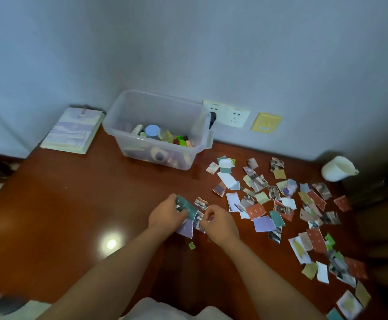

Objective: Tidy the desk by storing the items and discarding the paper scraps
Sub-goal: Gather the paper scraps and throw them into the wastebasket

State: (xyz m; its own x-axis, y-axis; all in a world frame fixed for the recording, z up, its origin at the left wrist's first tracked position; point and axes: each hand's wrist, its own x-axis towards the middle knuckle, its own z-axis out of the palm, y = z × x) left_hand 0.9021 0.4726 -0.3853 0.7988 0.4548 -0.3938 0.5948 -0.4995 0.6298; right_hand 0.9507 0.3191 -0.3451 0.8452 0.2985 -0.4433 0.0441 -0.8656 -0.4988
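My left hand [166, 215] grips a small bunch of paper scraps [187, 210], teal on top and lilac below, just above the desk's middle. My right hand [220, 224] is beside it, fingers curled, pinching the right edge of the same bunch. Several more torn scraps [280, 209] in red, teal, lilac, white and photo print lie scattered over the right half of the brown desk [73, 215]. One small green scrap [191, 245] lies below my hands. A clear plastic storage box [197, 125] at the back holds small bottles and other items.
A spiral notebook [73, 131] lies at the back left by the wall. A white cup-like container [337, 168] lies on its side at the back right. Wall sockets [231, 114] are behind the box. A lamp glare shows on the desk at the left.
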